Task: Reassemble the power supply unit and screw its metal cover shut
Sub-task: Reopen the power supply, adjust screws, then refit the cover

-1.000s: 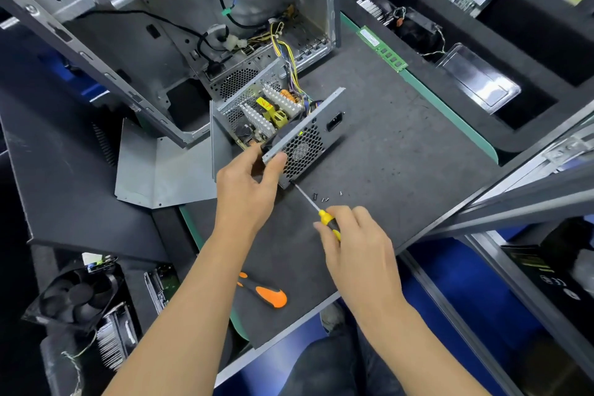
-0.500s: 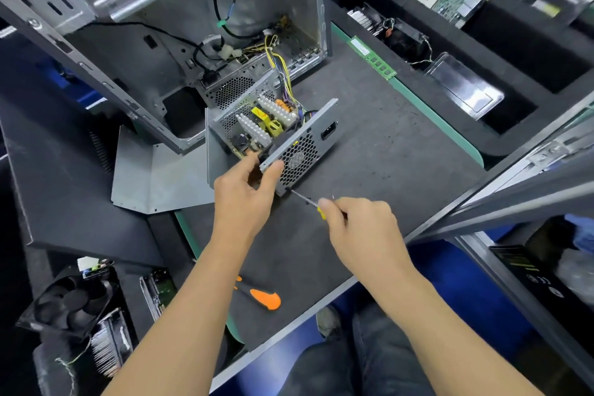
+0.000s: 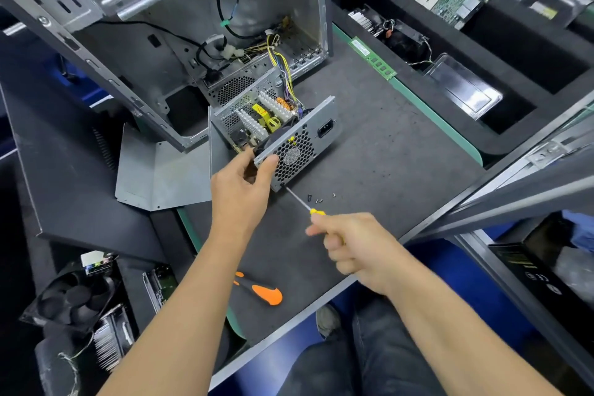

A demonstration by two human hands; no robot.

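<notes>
Head view: my left hand (image 3: 239, 193) has its grip pinched on the near corner of the power supply unit (image 3: 273, 135), thumb on the perforated fan panel (image 3: 297, 151) and fingers behind it, so the box stays put against the push of the tool. My right hand (image 3: 350, 244) is wrapped around the yellow-handled screwdriver (image 3: 313, 210), whose thin shaft runs up to the panel's lower corner, where I judge a screw is being driven. The unit sits on the dark desk (image 3: 385, 154) just in front of the open computer case (image 3: 193, 26), its top uncovered and the heatsinks and wires showing. A few loose screws (image 3: 316, 198) lie just beside the shaft, handy for the next holes. The bent metal cover (image 3: 160, 177) lies to the left, not yet fitted. An orange-handled screwdriver (image 3: 260, 292) rests nearer me.
</notes>
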